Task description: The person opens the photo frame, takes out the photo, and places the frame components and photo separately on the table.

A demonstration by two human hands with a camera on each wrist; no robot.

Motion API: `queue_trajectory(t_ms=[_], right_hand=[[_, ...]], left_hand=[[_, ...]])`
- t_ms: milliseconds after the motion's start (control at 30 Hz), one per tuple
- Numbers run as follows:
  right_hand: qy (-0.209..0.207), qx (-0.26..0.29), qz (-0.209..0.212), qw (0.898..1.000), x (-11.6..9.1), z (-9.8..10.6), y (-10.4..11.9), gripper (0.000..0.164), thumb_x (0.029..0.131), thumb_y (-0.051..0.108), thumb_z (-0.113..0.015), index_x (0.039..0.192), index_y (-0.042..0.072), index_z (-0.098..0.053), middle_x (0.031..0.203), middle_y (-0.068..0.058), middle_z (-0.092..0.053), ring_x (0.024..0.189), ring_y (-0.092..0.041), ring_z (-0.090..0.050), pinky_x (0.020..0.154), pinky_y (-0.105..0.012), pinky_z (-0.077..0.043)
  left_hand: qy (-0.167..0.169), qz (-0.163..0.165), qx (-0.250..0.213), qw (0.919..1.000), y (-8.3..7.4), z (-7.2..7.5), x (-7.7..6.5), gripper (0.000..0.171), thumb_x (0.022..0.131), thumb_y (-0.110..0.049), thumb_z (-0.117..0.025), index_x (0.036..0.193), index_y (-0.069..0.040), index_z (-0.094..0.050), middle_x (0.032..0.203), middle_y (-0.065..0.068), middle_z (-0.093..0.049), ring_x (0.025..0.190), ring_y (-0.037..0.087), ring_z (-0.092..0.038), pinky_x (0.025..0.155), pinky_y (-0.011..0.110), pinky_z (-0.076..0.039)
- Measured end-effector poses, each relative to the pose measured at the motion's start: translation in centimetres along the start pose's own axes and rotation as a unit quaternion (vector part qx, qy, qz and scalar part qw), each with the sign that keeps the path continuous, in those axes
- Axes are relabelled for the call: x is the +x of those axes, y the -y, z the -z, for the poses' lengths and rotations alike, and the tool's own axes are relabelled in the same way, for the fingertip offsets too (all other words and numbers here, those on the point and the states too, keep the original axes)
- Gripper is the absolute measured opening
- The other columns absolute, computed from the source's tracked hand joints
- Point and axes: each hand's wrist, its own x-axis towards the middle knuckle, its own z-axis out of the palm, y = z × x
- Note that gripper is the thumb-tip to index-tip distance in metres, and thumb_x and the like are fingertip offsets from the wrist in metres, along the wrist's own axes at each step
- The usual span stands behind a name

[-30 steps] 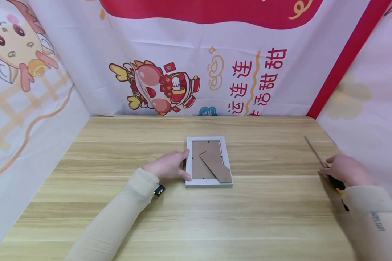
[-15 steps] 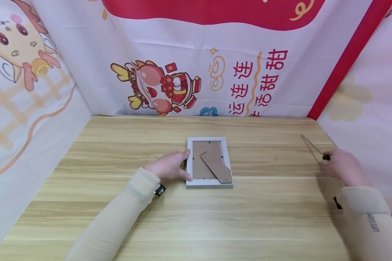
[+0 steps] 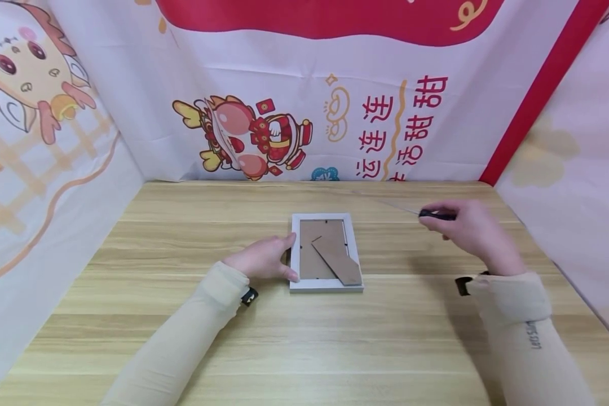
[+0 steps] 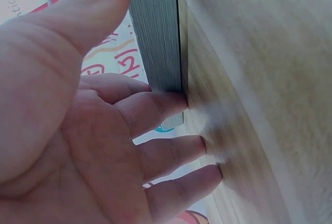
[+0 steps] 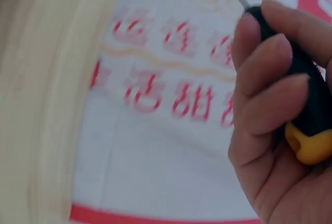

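Observation:
A picture frame lies on the table with its brown backing board facing up. Its stand leg sits slanted across that board. My left hand rests at the frame's left side, thumb by the near corner and index finger farther up. In the left wrist view, its fingers reach along the frame's grey edge to the tabletop. Right of the frame, my right hand grips a screwdriver above the table. Its dark handle has a yellow end; the thin shaft points left, blurred in the head view.
The wooden table fills the foreground. A printed cloth with red lettering hangs along its back edge. More cloth walls stand at the left and right.
My right hand has lifted the screwdriver from the table's right side and carried it left toward the frame; its shaft has swung to point left. The left hand and frame have stayed put.

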Motion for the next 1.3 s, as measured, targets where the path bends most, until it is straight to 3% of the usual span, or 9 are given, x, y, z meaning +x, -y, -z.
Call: queue_trajectory(t_ms=[100,233,533,1000,1300], right_hand=[[0.025,0.01,0.014,1.0,0.3,-0.9,1.8,0.045,0.089,0.048,-0.071,0.119,0.014,-0.071,0.095,-0.006,-0.07,0.077,-0.024,-0.062,0.062,-0.035,-0.05],[0.064,0.015,0.035,0.997,0.7,-2.1,3.2,0.038,0.089,0.043,-0.073,0.113,0.014,-0.074,0.09,-0.003,-0.071,0.076,-0.021,-0.061,0.064,-0.034,-0.052],[0.16,0.036,0.057,0.985,1.8,-4.2,3.4,0.029,0.09,0.036,-0.074,0.108,0.014,-0.076,0.081,-0.002,-0.069,0.079,-0.025,-0.061,0.067,-0.034,-0.054],[0.189,0.057,0.058,0.979,3.0,-6.2,2.6,0.034,0.091,0.038,-0.072,0.114,0.012,-0.075,0.091,-0.008,-0.072,0.084,-0.028,-0.064,0.069,-0.035,-0.054],[0.195,0.07,0.057,0.977,3.6,-7.0,1.5,0.036,0.09,0.037,-0.073,0.116,0.012,-0.075,0.092,-0.008,-0.072,0.067,-0.021,-0.057,0.055,-0.03,-0.048]], left_hand=[[-0.001,-0.003,0.003,1.0,0.1,-0.1,0.1,0.106,0.079,-0.044,-0.082,0.156,-0.001,-0.022,0.144,0.019,-0.049,0.113,0.019,-0.052,0.107,0.039,-0.04],[-0.004,-0.008,0.007,0.9999,0.1,-0.1,0.1,0.107,0.079,-0.045,-0.081,0.156,0.0,-0.022,0.145,0.022,-0.048,0.122,0.024,-0.051,0.109,0.041,-0.039],[-0.005,0.001,0.005,1.0,0.1,0.0,0.1,0.106,0.079,-0.045,-0.081,0.156,-0.001,-0.022,0.149,0.023,-0.043,0.132,0.03,-0.045,0.111,0.044,-0.035],[-0.003,0.002,0.007,1.0,0.1,0.0,0.2,0.107,0.079,-0.047,-0.08,0.156,-0.002,-0.022,0.152,0.022,-0.039,0.136,0.032,-0.041,0.112,0.045,-0.033],[-0.006,-0.003,0.011,0.9999,0.1,-0.1,0.3,0.106,0.079,-0.045,-0.08,0.156,0.0,-0.023,0.151,0.022,-0.04,0.135,0.032,-0.042,0.112,0.044,-0.034]])
